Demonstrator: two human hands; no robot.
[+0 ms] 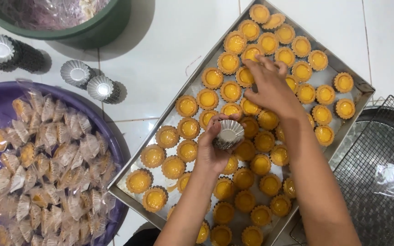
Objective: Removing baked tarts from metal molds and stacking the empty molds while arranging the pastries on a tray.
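Note:
A metal baking tray (362, 89) lies tilted on the white tiled floor and holds several small yellow custard tarts (187, 106) in fluted tins. My left hand (211, 150) is over the tray's middle and grips a short stack of empty silver fluted tins (228, 134). My right hand (270, 84) reaches further up the tray, fingers curled down onto a tart (246, 76) near the upper middle. Whether that tart is lifted off the tray I cannot tell.
A purple basin (1, 98) at the left holds several plastic-wrapped tarts (51, 173). Stacks of empty fluted tins (87, 82) stand on the floor above it. A green bucket (92, 27) is at top left. A black wire rack (379, 173) lies at right.

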